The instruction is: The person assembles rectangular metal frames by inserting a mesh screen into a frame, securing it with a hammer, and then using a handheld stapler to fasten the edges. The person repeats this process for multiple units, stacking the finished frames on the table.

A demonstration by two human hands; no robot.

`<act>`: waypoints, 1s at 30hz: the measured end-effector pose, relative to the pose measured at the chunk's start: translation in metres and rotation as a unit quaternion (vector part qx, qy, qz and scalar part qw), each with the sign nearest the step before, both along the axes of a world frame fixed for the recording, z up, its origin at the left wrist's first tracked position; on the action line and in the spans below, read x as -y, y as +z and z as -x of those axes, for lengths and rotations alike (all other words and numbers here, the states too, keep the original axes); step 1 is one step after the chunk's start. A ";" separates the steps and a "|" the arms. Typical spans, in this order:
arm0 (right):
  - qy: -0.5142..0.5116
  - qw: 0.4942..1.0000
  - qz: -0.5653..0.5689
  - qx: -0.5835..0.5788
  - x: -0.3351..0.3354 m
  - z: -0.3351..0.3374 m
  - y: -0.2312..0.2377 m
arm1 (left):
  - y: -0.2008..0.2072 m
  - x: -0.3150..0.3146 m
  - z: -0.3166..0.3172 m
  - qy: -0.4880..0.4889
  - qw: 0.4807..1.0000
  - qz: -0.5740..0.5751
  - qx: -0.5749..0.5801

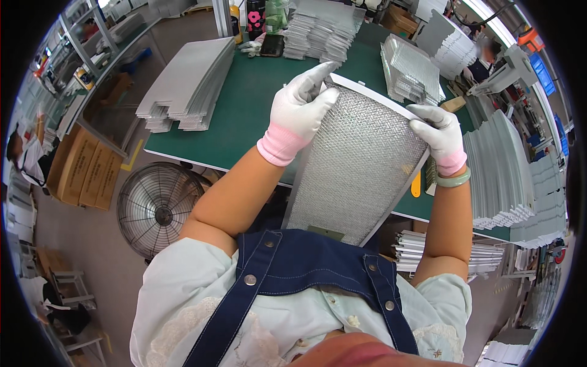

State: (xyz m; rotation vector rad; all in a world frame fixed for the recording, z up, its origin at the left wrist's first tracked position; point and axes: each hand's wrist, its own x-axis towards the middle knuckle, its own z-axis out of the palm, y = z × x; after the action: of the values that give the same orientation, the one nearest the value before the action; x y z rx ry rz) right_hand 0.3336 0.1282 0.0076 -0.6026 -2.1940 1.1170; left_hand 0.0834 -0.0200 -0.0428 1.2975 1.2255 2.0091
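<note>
A rectangular metal mesh filter panel (pixel 361 153) with a thin frame is tilted up in front of me, its near end against my navy apron. My left hand (pixel 304 104), in a white glove with a pink cuff and greyish fingertips, pinches the far left corner of the frame. At the far right corner my right hand (pixel 439 131), gloved alike, grips the frame between thumb and fingers. A small dull plate (pixel 325 232) shows at the panel's near edge. Part of the green table is hidden behind the panel.
On the green table (pixel 244 116) stand stacked grey sheets (pixel 186 79) at left, mesh stacks (pixel 321 30) at the back and more mesh (pixel 413 67) at right. Tall panel stacks (pixel 498 171) line the right side. A floor fan (pixel 162 211) and cardboard boxes (pixel 85 168) are at left.
</note>
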 end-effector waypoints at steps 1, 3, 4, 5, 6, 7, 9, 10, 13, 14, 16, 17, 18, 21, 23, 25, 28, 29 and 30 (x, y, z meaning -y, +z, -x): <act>0.001 1.000 -0.003 0.002 0.000 0.000 -0.001 | 0.002 0.002 0.000 0.010 1.000 0.016 -0.019; 0.011 1.000 -0.014 0.016 0.001 0.003 0.001 | -0.002 0.001 0.001 0.009 1.000 0.000 0.007; 0.016 0.999 -0.022 0.029 0.002 0.004 0.004 | -0.004 0.001 0.001 0.008 1.000 -0.008 0.020; 0.019 0.999 -0.031 0.041 0.004 0.005 0.007 | -0.004 0.002 0.002 0.001 1.000 -0.004 0.020; 0.024 0.998 -0.021 0.045 0.005 0.005 0.008 | -0.004 0.004 0.004 -0.007 1.000 0.000 0.021; 0.029 0.998 -0.011 0.050 0.006 0.004 0.009 | -0.005 0.004 0.005 -0.015 1.000 0.004 0.022; 0.036 0.998 -0.006 0.050 0.007 0.005 0.008 | -0.009 0.005 0.004 -0.026 0.999 0.005 0.021; 0.037 0.998 -0.009 0.046 0.009 0.007 0.006 | -0.012 0.005 0.004 -0.033 0.999 0.005 0.021; 0.033 0.990 -0.135 0.030 0.025 0.018 0.008 | -0.023 0.004 0.011 0.095 0.985 0.041 -0.136; 0.027 0.980 -0.195 0.026 0.032 0.020 0.009 | -0.023 0.005 0.010 0.093 0.987 0.036 -0.123; -0.033 0.965 -0.260 0.028 0.032 0.025 0.001 | -0.020 0.007 0.006 0.089 0.991 0.026 -0.095; -0.061 0.953 -0.295 0.029 0.031 0.027 -0.002 | -0.021 0.008 0.001 0.099 0.993 0.018 -0.055; -0.061 0.959 -0.275 0.010 0.030 0.026 -0.003 | -0.024 0.012 -0.006 0.108 0.994 0.010 -0.015; -0.064 0.969 -0.238 0.018 0.033 0.015 0.001 | -0.019 0.024 -0.017 0.165 0.977 -0.015 -0.134; -0.055 0.973 -0.214 -0.060 0.035 0.005 0.008 | 0.004 0.031 -0.019 0.238 0.933 -0.014 -0.271; -0.100 0.959 -0.244 -0.107 0.045 -0.010 0.015 | 0.052 0.017 -0.017 0.307 0.858 -0.174 -0.372; -0.076 0.948 -0.173 -0.254 0.054 -0.023 -0.004 | 0.111 0.013 -0.036 0.240 0.794 -0.171 -0.533; -0.058 0.956 -0.164 -0.238 0.053 -0.035 -0.018 | 0.125 0.008 -0.041 0.179 0.778 -0.190 -0.571; -0.064 0.960 -0.162 -0.220 0.050 -0.036 -0.039 | 0.139 0.003 -0.045 0.116 0.760 -0.199 -0.607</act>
State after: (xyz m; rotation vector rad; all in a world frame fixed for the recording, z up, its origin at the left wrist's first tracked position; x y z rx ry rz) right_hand 0.3693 0.0783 -0.0314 -0.3106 -1.8623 0.7177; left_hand 0.1288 -0.0227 0.0959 3.0558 1.4817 1.4747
